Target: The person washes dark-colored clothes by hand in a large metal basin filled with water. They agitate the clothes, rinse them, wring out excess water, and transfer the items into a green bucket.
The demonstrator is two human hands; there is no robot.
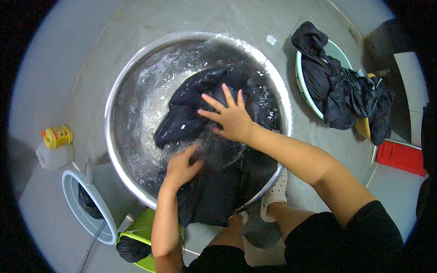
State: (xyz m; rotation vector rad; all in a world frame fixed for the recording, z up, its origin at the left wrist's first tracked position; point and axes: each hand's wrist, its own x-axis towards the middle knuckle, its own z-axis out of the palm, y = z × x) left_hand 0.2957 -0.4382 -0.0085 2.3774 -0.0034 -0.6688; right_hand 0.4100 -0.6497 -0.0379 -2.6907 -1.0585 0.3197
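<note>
A large round metal basin point(285, 112) holds water and a soaked black garment point(205, 92). Part of the dark cloth point(211, 198) hangs over the basin's near rim. My right hand point(234, 117) is spread flat over the wet garment, palm down with its fingers apart. Lower and to the left, my left hand point(181, 169) is beside the cloth at the water. Its thumb stands away from the fingers, and nothing shows in its grasp. Splashing water partly blurs the cloth between the two hands.
At the right, a pale green tub point(300, 82) is heaped with black clothes point(341, 88). A yellow bottle point(59, 136) and a white jug point(54, 155) stand left. Near them are a light blue bucket point(68, 201), a lime green bucket point(145, 264) and a hose point(89, 249).
</note>
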